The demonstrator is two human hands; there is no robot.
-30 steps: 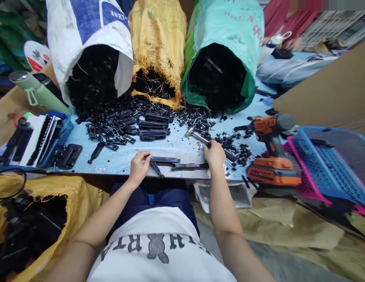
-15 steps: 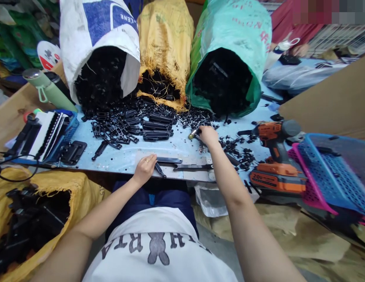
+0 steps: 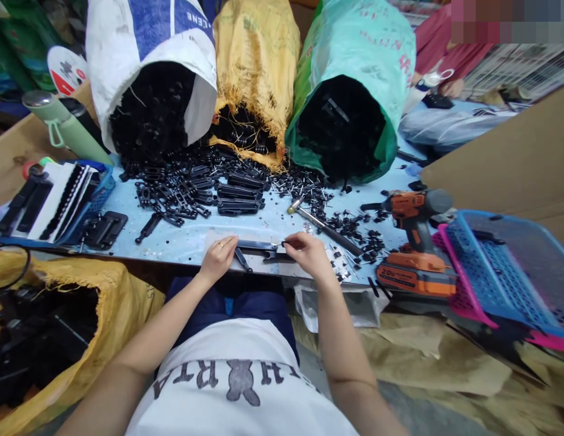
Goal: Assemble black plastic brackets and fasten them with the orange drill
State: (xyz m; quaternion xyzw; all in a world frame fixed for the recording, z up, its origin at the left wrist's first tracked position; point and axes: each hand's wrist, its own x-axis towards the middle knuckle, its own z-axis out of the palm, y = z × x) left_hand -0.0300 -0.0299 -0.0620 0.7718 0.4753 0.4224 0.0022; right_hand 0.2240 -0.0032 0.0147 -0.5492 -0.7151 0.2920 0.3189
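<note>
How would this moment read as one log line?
left hand: holding bar at left end; right hand: pinching dark part by bar's right end; hammer: lying on table, unheld; power tool: right of hammer

- long dark bar (image 3: 257,244): straight, slim, running crosswise
- short black link (image 3: 242,259): angled down and right, near bar's left end
- small black pin (image 3: 283,244): at bar's right end, contact unclear

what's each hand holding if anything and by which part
The left hand holds a dark bar by its left end; the right hand pinches a small black piece, exact part unclear.
</note>
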